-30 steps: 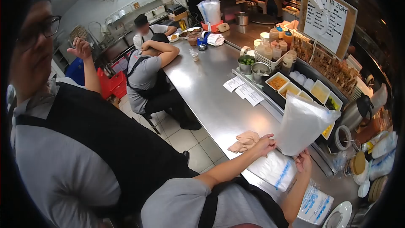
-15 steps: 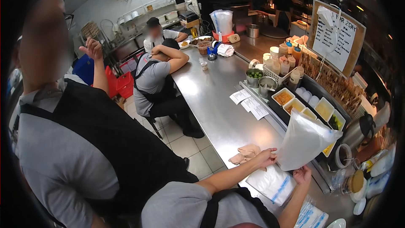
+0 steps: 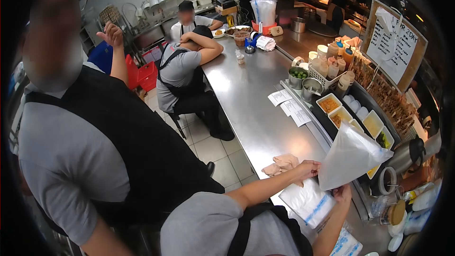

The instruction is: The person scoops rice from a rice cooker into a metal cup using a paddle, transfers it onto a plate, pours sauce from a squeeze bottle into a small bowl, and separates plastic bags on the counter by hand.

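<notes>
A translucent white plastic bag (image 3: 353, 156) is held up over the right end of the steel counter. My left hand (image 3: 307, 169) pinches its left edge with the fingertips. At its lower edge my right hand (image 3: 342, 193) grips it, the fingers partly hidden. Below both hands lies a flat stack of white plastic bags (image 3: 303, 201) with blue print. Just beyond my left forearm sits a crumpled beige cloth (image 3: 280, 165).
Food tubs (image 3: 328, 104), a basket of squeeze bottles (image 3: 327, 79) and paper slips (image 3: 290, 106) line the far side of the steel counter (image 3: 246, 109). A co-worker (image 3: 109, 132) stands close at left with one hand raised. Another person (image 3: 182, 71) leans on the counter.
The view has shifted slightly, so the counter sits a little differently in it. My left fingers have drawn closer together at the bag's edge. The bag remains between both hands.
</notes>
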Motion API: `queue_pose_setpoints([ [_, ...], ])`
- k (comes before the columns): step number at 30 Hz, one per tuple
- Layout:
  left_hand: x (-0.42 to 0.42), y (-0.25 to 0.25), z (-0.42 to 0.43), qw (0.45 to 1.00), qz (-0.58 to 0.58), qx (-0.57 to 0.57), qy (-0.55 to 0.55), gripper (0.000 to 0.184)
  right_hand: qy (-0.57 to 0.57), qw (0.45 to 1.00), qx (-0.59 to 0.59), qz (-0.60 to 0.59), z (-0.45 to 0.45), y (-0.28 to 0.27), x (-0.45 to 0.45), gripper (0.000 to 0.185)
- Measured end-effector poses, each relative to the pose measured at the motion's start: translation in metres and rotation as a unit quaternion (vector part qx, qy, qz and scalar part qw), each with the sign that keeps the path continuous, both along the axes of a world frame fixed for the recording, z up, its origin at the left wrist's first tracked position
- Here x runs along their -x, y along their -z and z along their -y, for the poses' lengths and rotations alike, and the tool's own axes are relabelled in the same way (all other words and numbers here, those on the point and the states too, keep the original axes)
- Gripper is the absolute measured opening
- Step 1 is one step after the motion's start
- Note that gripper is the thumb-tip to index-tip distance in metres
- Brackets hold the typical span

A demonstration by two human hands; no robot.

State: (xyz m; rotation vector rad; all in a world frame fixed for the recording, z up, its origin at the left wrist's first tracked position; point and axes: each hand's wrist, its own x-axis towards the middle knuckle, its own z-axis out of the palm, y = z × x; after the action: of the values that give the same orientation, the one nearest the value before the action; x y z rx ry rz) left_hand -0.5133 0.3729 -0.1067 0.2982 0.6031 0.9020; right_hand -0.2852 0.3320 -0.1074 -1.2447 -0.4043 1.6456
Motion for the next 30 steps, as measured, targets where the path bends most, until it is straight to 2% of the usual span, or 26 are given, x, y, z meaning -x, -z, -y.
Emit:
queue_pose_setpoints([
  [1,-0.002,0.000,0.001,1.000,0.002,0.001,0.000,0.017,0.048,0.999,-0.005,-0.005,0.000,-0.003,0.002,0.026],
  [2,0.000,-0.012,0.005,0.997,-0.062,-0.044,0.008,0.012,0.095,0.995,-0.011,-0.012,0.001,-0.014,0.010,0.024],
  [3,0.002,-0.018,0.005,0.988,-0.126,-0.090,0.015,0.008,0.093,0.996,-0.012,-0.012,0.000,-0.025,0.019,0.024],
  [4,0.003,-0.021,0.005,0.988,-0.126,-0.090,0.011,0.008,0.125,0.992,-0.024,0.028,0.000,-0.035,0.028,0.027],
  [6,0.005,-0.021,0.005,0.964,-0.182,-0.182,0.068,0.014,0.166,0.982,-0.041,0.082,-0.006,-0.037,0.035,0.031],
  [11,0.008,-0.035,0.000,0.960,-0.218,-0.153,0.090,0.014,0.163,0.979,-0.077,0.093,-0.012,-0.022,0.030,0.034],
  [13,0.005,-0.030,-0.006,0.988,-0.114,0.026,0.105,0.011,0.161,0.977,-0.091,0.106,-0.012,-0.020,0.026,0.036],
  [14,0.004,-0.023,-0.010,0.987,-0.089,0.075,0.109,0.008,0.157,0.976,-0.099,0.112,-0.012,-0.019,0.024,0.036],
  [15,0.005,-0.023,-0.011,0.988,-0.085,0.072,0.105,0.008,0.151,0.975,-0.109,0.122,-0.011,-0.018,0.021,0.037],
  [17,0.012,-0.024,-0.013,0.971,-0.169,-0.069,0.156,0.007,0.127,0.969,-0.134,0.162,-0.006,-0.015,0.014,0.038],
  [18,0.014,-0.019,-0.016,0.929,-0.283,-0.148,0.186,0.035,0.102,0.960,-0.151,0.213,0.000,-0.014,0.008,0.042],
  [19,0.017,-0.017,-0.013,0.930,-0.283,-0.153,0.178,0.035,0.078,0.947,-0.168,0.263,0.009,-0.016,0.004,0.047],
  [20,0.020,-0.020,-0.012,0.843,-0.358,-0.395,0.074,0.060,0.109,0.951,-0.218,0.189,0.020,-0.029,0.008,0.054],
  [21,0.023,-0.024,-0.014,0.686,-0.408,-0.602,-0.034,0.087,0.138,0.949,-0.263,0.109,0.032,-0.042,0.018,0.063],
  [22,0.023,-0.035,-0.017,0.685,-0.409,-0.602,-0.039,0.087,0.134,0.948,-0.266,0.109,0.041,-0.053,0.024,0.063],
  [23,0.024,-0.051,-0.019,0.680,-0.358,-0.640,0.014,0.101,0.036,0.912,-0.329,0.240,0.051,-0.061,0.029,0.070],
  [24,0.022,-0.062,-0.017,0.670,-0.303,-0.674,0.070,0.114,-0.062,0.848,-0.381,0.363,0.058,-0.064,0.034,0.078],
  [25,0.019,-0.071,-0.012,0.669,-0.304,-0.674,0.070,0.114,-0.061,0.848,-0.382,0.362,0.058,-0.059,0.042,0.078],
  [27,0.013,-0.084,-0.010,0.760,-0.168,-0.609,0.155,0.117,-0.012,0.877,-0.303,0.372,0.047,-0.050,0.058,0.085],
  [28,0.010,-0.080,-0.013,0.756,-0.170,-0.614,0.153,0.117,-0.011,0.875,-0.309,0.372,0.044,-0.052,0.059,0.085],
  [30,0.005,-0.068,-0.014,0.782,-0.191,-0.572,0.158,0.113,-0.010,0.913,-0.276,0.299,0.039,-0.063,0.064,0.084],
])
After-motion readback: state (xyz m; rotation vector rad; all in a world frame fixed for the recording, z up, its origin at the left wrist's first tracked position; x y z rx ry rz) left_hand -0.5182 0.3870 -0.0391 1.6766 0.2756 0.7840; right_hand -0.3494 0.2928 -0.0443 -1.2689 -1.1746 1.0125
